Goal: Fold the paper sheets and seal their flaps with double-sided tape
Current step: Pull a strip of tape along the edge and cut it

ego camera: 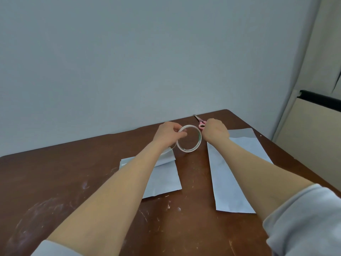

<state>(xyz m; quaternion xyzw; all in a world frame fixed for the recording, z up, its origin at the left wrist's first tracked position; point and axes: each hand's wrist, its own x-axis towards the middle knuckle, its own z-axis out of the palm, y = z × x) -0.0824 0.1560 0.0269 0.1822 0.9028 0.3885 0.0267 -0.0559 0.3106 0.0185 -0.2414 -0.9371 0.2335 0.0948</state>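
Observation:
My left hand (168, 134) pinches the upper left rim of a white roll of double-sided tape (189, 138) and holds it upright above the brown table (73, 182). My right hand (215, 131) is just right of the roll, its fingers curled at the pink handle of the scissors (201, 123), which lie near the table's far edge. A folded pale sheet (162, 180) with a raised flap lies under my left forearm. A second, longer folded sheet (227, 174) lies under my right forearm.
A plain wall stands right behind the table. The table's right edge runs diagonally close to the right sheet, with a cream panel and a black bar (321, 98) beyond it. The tabletop is scratched and smudged at the front left.

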